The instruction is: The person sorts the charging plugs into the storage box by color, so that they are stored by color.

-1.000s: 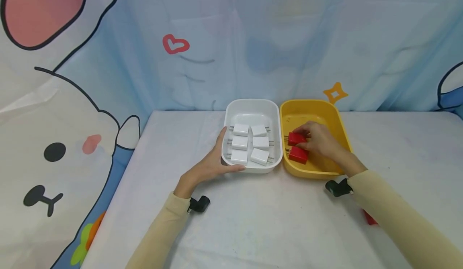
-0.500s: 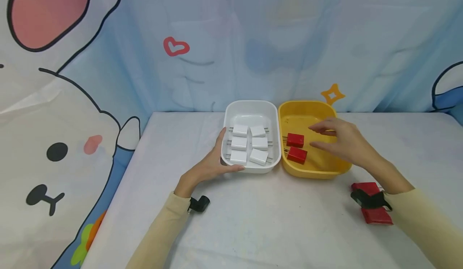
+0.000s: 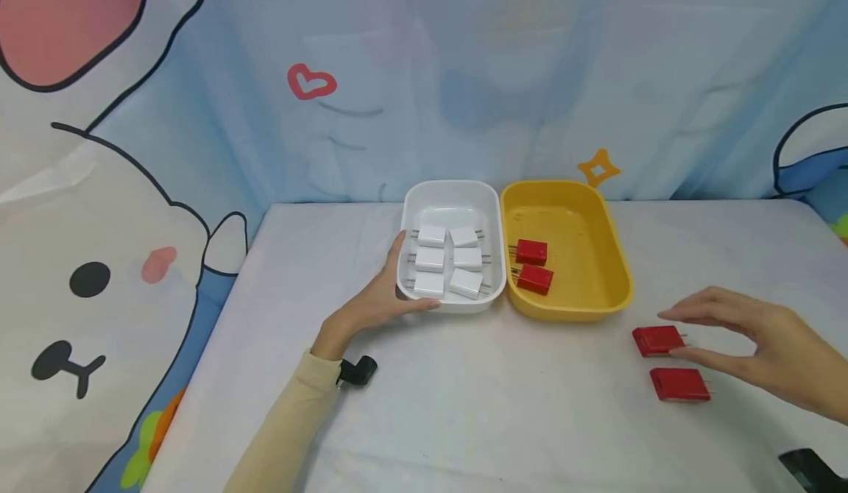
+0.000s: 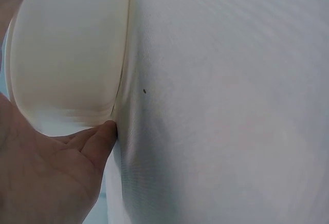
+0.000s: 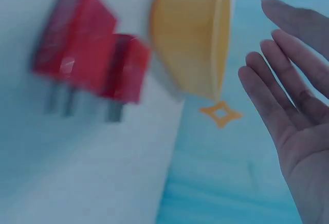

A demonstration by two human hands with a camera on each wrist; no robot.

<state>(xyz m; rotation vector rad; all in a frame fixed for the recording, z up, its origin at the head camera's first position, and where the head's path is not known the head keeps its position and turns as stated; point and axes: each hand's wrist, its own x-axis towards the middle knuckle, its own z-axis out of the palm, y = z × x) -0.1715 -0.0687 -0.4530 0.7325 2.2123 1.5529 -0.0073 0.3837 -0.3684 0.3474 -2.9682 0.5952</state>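
My left hand (image 3: 371, 299) holds the near-left corner of a white tray (image 3: 450, 193), thumb along its front wall and fingers along its left side. Inside lie several white charger plugs (image 3: 430, 260) in two columns, prongs pointing outward. In the left wrist view the fingers (image 4: 100, 144) touch the tray wall (image 4: 72, 54) low down. Over the table at right, my right hand (image 3: 762, 338) is apart from any grip, thumb and fingers spread beside a red charger plug (image 3: 659, 341). A second red charger plug (image 3: 680, 385) lies just nearer. The right wrist view shows the empty palm (image 5: 303, 136).
A yellow tray (image 3: 589, 257) stands against the white one's right side. Two red charger plugs, one behind (image 3: 531, 252) and one in front (image 3: 534, 279), lie along its left wall. A printed curtain (image 3: 464, 73) hangs behind the white-covered table (image 3: 530, 419).
My right hand has let go of a red charger plug in the yellow tray, then moved right and nearer to the two red plugs on the table. My left hand stays at the white tray.
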